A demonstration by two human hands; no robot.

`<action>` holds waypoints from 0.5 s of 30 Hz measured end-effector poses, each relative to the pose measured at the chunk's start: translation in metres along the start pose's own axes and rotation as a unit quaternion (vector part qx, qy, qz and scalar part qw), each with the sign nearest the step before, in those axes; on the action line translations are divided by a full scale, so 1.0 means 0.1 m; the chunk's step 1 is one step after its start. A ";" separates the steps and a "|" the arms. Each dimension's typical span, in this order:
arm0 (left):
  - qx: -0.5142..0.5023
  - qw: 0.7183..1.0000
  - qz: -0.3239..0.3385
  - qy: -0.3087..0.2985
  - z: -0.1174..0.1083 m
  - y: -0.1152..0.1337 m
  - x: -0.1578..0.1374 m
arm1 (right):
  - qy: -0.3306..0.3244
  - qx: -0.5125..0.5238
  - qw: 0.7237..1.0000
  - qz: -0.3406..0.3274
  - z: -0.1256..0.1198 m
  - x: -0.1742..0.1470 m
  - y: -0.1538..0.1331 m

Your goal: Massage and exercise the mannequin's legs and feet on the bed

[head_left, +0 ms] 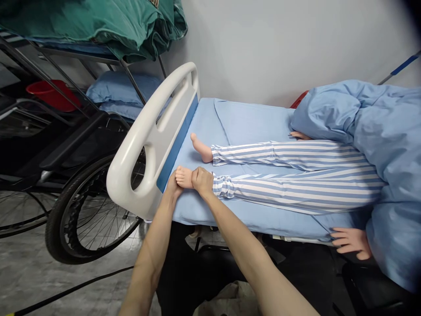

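Note:
A care manikin in blue-and-white striped trousers lies on the bed with its legs stretched out. My left hand is against the sole of its near foot, fingers mostly hidden behind the foot. Closed around the ankle just below the trouser cuff is my right hand. The manikin's far foot rests on the sheet, toes up, with neither hand touching it. A blue quilt covers its upper body, and a manikin hand sticks out over the near bed edge.
A white footboard rises just left of my left hand. Beyond it stand a wheelchair wheel and a metal rack with green bedding, blue pillows and a red basin. A grey wall borders the far bed side.

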State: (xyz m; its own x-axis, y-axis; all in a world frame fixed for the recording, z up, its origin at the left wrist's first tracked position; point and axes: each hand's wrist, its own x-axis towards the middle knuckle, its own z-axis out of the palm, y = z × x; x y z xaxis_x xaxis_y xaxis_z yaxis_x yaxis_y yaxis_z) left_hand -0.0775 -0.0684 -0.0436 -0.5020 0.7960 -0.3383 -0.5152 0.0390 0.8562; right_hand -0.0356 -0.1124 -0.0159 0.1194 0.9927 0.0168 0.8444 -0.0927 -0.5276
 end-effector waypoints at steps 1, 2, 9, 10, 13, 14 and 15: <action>0.015 0.998 0.038 0.055 0.01 0.00 0.00 | 0.000 0.000 1.000 0.001 0.01 0.00 0.00; 0.038 0.990 0.082 0.111 0.02 0.00 -0.01 | -0.002 0.000 1.000 0.002 0.02 0.01 0.01; 0.115 0.951 0.200 0.208 0.07 0.08 -0.09 | 0.012 -0.008 1.000 -0.008 0.06 0.02 0.03; 0.111 0.957 0.184 0.197 0.09 0.09 -0.10 | 0.012 -0.006 1.000 -0.005 0.05 0.02 0.03; 0.092 0.981 0.106 0.131 0.12 0.13 -0.14 | 0.009 0.002 1.000 0.009 0.01 0.01 0.00; 0.079 0.988 0.082 0.102 0.10 0.15 -0.15 | 0.007 0.005 1.000 0.014 0.00 0.00 -0.01; 0.065 0.993 0.059 0.075 0.07 0.17 -0.15 | 0.005 0.006 1.000 0.018 -0.01 0.00 -0.02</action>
State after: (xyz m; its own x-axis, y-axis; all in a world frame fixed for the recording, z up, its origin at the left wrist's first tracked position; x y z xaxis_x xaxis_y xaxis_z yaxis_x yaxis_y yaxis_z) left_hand -0.0739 -0.0759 -0.0211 -0.6562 0.7011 -0.2789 -0.3577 0.0365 0.9331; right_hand -0.0367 -0.1124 -0.0138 0.1549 0.9879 0.0072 0.8333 -0.1267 -0.5381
